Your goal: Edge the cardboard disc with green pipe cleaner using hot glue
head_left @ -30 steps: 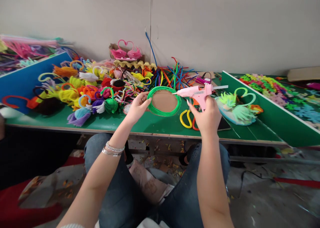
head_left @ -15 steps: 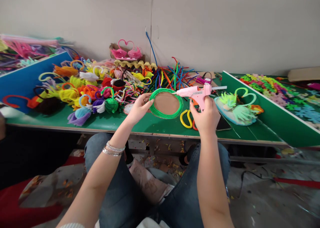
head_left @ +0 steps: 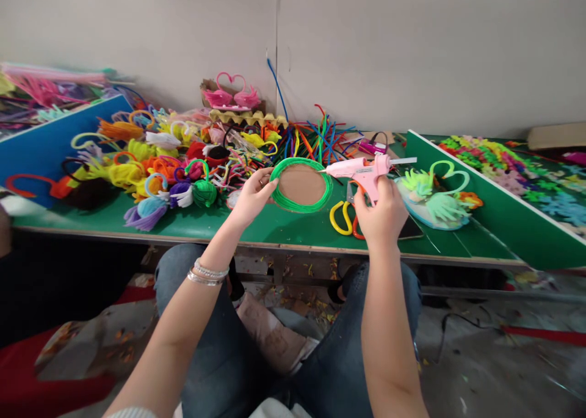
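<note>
My left hand (head_left: 255,193) grips the left edge of a round cardboard disc (head_left: 302,184), holding it tilted above the table. Green pipe cleaners (head_left: 284,202) are coiled around the disc's outer part, leaving bare brown cardboard in the middle. In my right hand (head_left: 383,213) is a pink glue gun (head_left: 354,168), its nozzle pointing left at the disc's right inner edge. A clear glue stick (head_left: 403,160) sticks out of its back. Below the gun lie scissors (head_left: 341,218) with yellow and orange handles, partly behind my right hand.
Pipe-cleaner swans in many colours (head_left: 151,168) crowd the left of the green table (head_left: 215,226). Loose pipe cleaners (head_left: 320,137) lie behind the disc. To the right stand a pale-green swan pair (head_left: 446,204) and a green divider (head_left: 485,204). A pink swan pair (head_left: 231,94) sits at the back.
The disc in my left hand has shifted slightly up and to the left. My right hand and the glue gun have moved a little to the right, the nozzle staying by the coil.
</note>
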Demonstrator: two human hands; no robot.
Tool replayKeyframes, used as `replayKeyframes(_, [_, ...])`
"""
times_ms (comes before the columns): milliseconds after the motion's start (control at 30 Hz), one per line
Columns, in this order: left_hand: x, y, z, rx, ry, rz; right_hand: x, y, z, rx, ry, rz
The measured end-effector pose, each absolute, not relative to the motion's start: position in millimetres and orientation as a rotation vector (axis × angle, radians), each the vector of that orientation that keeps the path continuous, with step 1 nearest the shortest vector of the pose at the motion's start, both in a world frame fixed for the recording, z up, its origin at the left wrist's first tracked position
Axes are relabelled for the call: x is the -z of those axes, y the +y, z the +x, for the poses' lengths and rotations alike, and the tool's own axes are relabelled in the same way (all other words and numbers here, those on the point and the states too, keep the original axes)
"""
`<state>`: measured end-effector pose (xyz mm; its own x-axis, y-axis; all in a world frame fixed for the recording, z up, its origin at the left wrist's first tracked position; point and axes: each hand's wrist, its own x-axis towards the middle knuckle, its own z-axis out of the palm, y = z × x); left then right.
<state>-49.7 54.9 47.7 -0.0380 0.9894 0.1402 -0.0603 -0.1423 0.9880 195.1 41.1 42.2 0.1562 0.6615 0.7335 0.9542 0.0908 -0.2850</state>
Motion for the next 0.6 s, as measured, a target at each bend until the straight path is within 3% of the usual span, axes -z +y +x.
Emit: replayKeyframes(600, [-52.0,54.9,-48.6,-1.451,1.128,1.183,-45.1,38.9,197.9,0.502,-1.568,-1.642])
